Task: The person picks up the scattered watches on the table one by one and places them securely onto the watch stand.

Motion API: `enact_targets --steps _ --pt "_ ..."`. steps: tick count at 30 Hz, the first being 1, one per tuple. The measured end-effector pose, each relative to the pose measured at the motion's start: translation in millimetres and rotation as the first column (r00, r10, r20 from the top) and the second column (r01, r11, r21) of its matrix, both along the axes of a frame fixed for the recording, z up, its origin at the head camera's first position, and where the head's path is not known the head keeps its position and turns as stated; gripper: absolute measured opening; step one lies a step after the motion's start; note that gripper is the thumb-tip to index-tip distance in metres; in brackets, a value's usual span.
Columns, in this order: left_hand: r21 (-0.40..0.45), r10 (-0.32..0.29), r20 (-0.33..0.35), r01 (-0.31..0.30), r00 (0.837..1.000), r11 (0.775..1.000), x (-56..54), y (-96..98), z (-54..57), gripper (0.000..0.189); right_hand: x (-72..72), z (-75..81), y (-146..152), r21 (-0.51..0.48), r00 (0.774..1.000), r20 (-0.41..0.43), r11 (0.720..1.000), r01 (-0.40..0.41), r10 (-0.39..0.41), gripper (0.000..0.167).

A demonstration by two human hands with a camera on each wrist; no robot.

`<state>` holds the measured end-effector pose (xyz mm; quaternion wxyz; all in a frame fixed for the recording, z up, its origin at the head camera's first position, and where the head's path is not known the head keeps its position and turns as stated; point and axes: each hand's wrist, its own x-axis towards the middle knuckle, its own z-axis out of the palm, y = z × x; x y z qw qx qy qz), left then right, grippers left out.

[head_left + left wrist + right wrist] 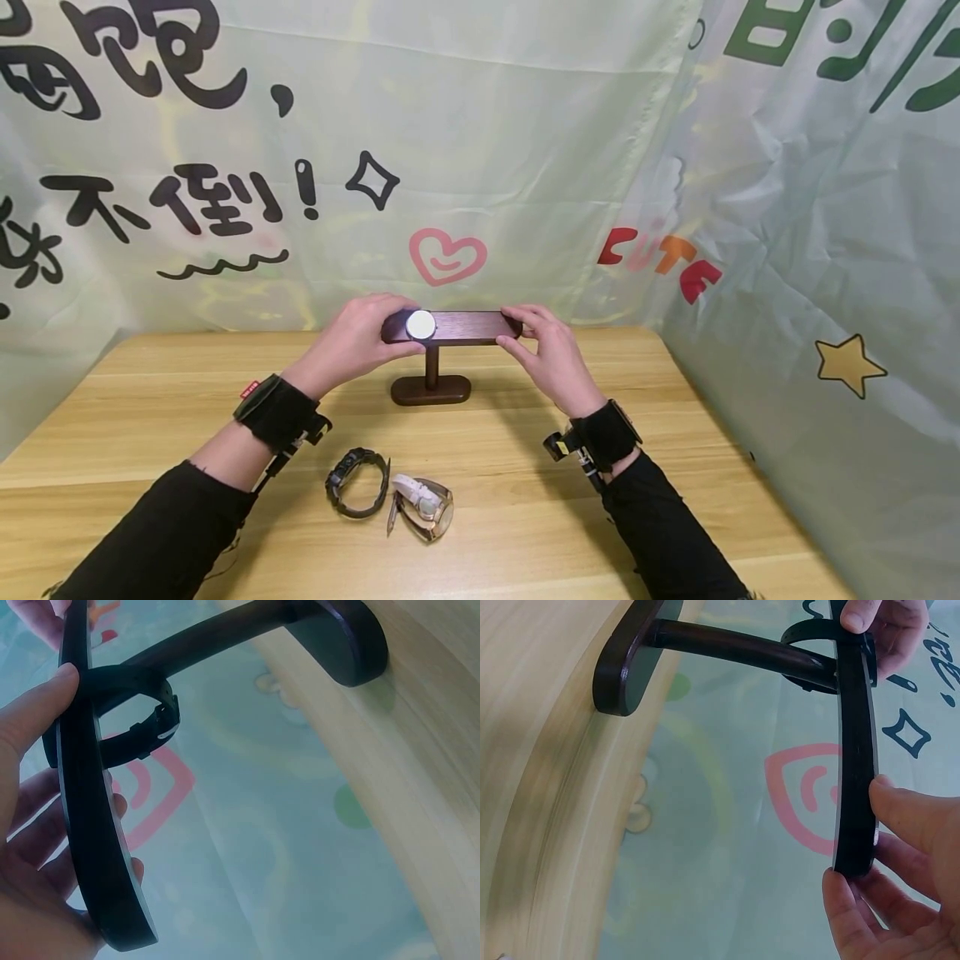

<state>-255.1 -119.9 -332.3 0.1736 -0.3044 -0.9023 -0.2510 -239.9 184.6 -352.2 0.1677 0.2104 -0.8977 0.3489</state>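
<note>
Down near the bottom of the frame, left of the middle, a black watch (pixel 343 468) is lying on the wooden table (pixel 187 392). Close by on its right, a watch with a white strap (pixel 411 489) is sitting up against a gold-coloured watch (pixel 431 532). A sleeve dragging low over this spot could be pushing them about, and the shiny parts could be getting scratched.

Farther up, in the middle of the frame, a dark wooden bar (pixel 468 327) is sitting on top of a post (pixel 432 365). The left hand (pixel 356 337) is gripping the bar's left end, with its thumb and fingers on opposite sides. The right hand (pixel 555 358) is pinching the right end the same way. A watch with a pale round face (pixel 421 325) is hanging on the bar, right by the left hand, and its dark strap (pixel 135 746) is looping around the wood. The loop is looking loose, so if the bar's left end were tipping down, the watch could be sliding off. The left thumb could be bumping it too.

Under the post, a small base (pixel 452 392) is standing on the table. If one hand were pulling harder, the stand could be twisting or falling over.

Behind everything, a pale cloth (pixel 525 125) is hanging.
</note>
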Motion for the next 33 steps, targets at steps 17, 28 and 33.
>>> enact_targets --steps 17,28,33 --pt "-0.002 0.015 0.014 -0.015 1.000 1.000 2.0 -0.7 -3.3 0.057 -0.2 -0.2 0.6 0.009 1.000 -0.018 1.000 -0.010 0.010 0.050" --pt "0.018 0.013 -0.015 -0.012 1.000 1.000 6.1 -5.0 -5.1 0.062 1.3 2.2 0.7 0.023 1.000 -0.016 1.000 -0.018 0.018 0.051" --pt "0.037 0.009 -0.035 -0.008 0.999 0.999 10.4 -11.6 -6.4 0.060 2.3 2.7 1.3 0.029 1.000 -0.008 0.999 -0.015 0.015 0.051"
